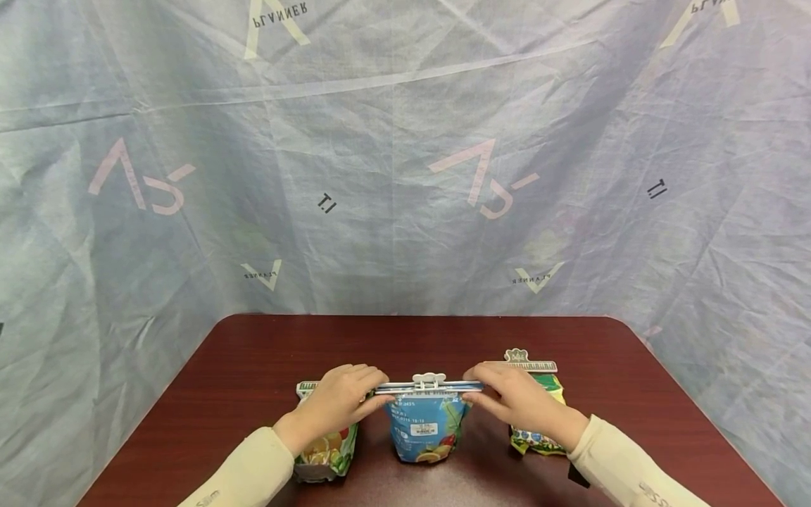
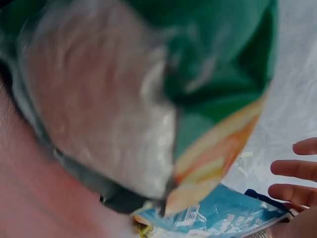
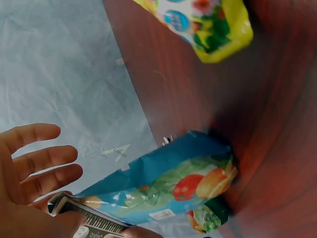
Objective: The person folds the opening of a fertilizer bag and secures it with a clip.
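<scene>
Pinching a long white clip (image 1: 431, 384) from both ends, across the top edge of a blue plastic pouch (image 1: 426, 429), lower centre of head frame.

Left to right: cream left sleeve (image 1: 250, 468), lettered, bottom left. Green printed pouch (image 1: 326, 454), lower left of centre, partly covered by hand and forearm; piano-key clip (image 1: 307, 387) on top, one end showing. Left hand (image 1: 342, 394): grip closed on the white clip's left end, thumb on near side, fingers on far side. Blue pouch upright between the hands, white label (image 1: 424, 428) and fruit print facing camera; can't tell if base touches the tabletop (image 1: 380, 345). Right hand (image 1: 519, 398): grip closed on the clip's right end, thumb again near side. Yellow-and-green pouch (image 1: 538, 442), lower right of centre, partly behind right hand; another piano-key clip with a scalloped handle (image 1: 526, 364) along its top. Cream right sleeve (image 1: 627, 458), bottom right.

Grey printed fabric (image 1: 393, 211) fills upper frame.

Left wrist view: green pouch large, blurred, upper left to centre; blue one lower right. Right wrist view: blue pouch lower centre, tomato-like print; yellow-edged pouch at top; green pouch low, near the blue.
</scene>
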{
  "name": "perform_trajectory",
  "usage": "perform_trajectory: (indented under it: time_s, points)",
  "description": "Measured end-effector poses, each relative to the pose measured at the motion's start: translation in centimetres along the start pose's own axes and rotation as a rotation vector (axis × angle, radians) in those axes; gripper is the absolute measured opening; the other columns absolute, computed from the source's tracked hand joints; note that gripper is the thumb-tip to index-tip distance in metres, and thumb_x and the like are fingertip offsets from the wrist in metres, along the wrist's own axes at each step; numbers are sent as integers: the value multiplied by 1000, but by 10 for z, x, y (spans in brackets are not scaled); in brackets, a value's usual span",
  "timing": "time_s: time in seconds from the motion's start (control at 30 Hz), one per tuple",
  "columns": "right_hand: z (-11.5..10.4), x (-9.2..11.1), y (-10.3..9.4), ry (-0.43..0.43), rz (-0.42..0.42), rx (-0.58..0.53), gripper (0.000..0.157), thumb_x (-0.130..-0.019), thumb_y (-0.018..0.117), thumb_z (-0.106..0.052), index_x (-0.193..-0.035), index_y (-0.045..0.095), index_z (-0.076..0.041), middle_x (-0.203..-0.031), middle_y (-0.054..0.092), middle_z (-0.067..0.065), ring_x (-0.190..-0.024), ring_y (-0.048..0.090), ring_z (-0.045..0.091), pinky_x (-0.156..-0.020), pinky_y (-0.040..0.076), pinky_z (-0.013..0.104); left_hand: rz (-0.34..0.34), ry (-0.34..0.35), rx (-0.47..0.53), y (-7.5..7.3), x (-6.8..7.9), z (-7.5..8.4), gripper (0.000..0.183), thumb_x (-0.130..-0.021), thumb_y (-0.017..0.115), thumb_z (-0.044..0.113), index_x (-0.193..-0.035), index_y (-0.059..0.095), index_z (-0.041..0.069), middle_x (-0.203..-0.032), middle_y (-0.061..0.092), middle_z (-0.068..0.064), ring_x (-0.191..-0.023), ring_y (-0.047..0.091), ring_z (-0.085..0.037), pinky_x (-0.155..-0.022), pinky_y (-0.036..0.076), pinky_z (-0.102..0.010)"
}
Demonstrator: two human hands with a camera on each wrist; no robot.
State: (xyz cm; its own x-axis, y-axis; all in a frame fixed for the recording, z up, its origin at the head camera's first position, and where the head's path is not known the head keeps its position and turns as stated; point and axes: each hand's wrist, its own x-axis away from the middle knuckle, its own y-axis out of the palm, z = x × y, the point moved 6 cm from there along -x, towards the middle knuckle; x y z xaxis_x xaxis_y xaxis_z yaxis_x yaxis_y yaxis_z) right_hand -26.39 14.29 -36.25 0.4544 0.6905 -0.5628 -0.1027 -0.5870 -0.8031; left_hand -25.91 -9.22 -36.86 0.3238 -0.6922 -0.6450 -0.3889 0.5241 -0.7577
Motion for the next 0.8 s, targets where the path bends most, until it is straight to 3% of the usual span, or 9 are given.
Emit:
perform_trajectory:
  time_s: [0.23,0.37,0.5,0.67,0.8]
  points:
    - [6,5,5,150,-43,-256,15,-92,56,-18,-107,56,-20,-74,53,-15,-49,36,-4,-47,37,18,-55,-176,207,1,3,-4,15,-87,63,28,-99,60,19,-92,61,11,-75,57,2,-64,46,-18]
    - [8,6,7,191,-33,-348,15,-93,54,-15,-107,56,-19,-77,58,-8,-50,38,-1,-46,37,20,-116,-322,307,2,7,-8,16,-89,59,34,-102,58,25,-94,59,16,-71,52,4,-65,45,-23]
    - [9,7,8,220,-27,-421,13,-94,53,-14,-106,55,-18,-83,62,-2,-50,40,2,-46,38,22,-198,-470,431,6,11,-13,19,-90,54,42,-104,57,30,-95,58,17,-76,53,0,-66,45,-27]
    - [12,9,12,306,-46,-558,13,-94,52,-15,-107,53,-14,-88,63,4,-65,57,10,-57,48,27,-250,-602,612,13,17,-19,22,-89,54,44,-105,56,29,-96,60,14,-85,57,-6,-65,47,-27]
    - [15,12,16,395,-58,-697,17,-94,52,-15,-110,51,-9,-92,60,14,-77,63,20,-64,53,35,-253,-659,738,16,20,-21,23,-90,56,38,-106,56,23,-96,61,8,-87,59,-9,-67,49,-30]
